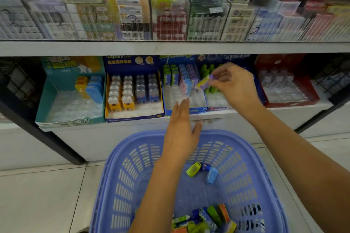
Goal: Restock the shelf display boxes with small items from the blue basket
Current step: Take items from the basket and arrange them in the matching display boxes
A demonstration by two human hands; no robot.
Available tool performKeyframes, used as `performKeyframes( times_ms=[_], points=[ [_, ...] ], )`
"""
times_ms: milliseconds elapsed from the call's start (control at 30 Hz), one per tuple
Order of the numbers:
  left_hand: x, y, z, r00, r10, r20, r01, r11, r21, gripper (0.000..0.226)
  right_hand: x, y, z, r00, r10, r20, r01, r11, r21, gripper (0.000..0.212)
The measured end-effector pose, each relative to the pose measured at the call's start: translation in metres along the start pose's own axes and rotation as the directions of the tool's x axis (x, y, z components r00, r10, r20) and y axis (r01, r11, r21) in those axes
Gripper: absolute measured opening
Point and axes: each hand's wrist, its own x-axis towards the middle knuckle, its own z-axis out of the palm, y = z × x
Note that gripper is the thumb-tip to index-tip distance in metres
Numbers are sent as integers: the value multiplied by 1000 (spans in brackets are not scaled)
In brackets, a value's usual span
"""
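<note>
The blue basket [117, 185] stands on the floor below the shelf, with several small coloured items [204, 173] loose inside and more piled at its near edge. My right hand [233, 83] pinches a small purple-and-yellow packet [205, 81] over the blue display box [184, 108] in the middle of the lower shelf. That box holds upright green, blue and purple packets at its back. My left hand [181, 128] reaches forward with straight fingers, its tips at the front edge of the same box, holding nothing.
Other display boxes line the lower shelf: a teal one [47, 100] at left, a dark blue one with bear-shaped items [132, 115], a red one [312, 98] at right. Clear cases of boxed goods [170, 15] fill the upper shelf. Pale floor tiles surround the basket.
</note>
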Motion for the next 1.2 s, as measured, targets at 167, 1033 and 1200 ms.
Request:
performKeyframes(
  times_ms=[167, 1033, 1200],
  points=[
    [0, -14, 7, 997, 50, 52, -62, 962, 267, 72, 35, 27, 16, 983, -52, 178, 82, 983, -164, 15],
    [-1, -22, 15, 994, 106, 6, -105, 979, 176, 70, 18, 36, 34, 918, -175, 355, 352, 769, -533, 34],
    [-18, -36, 22, 984, 145, -105, -150, 988, -40, 42, -41, 37, 25, 958, -153, 241, 247, 865, -436, 25]
  ],
)
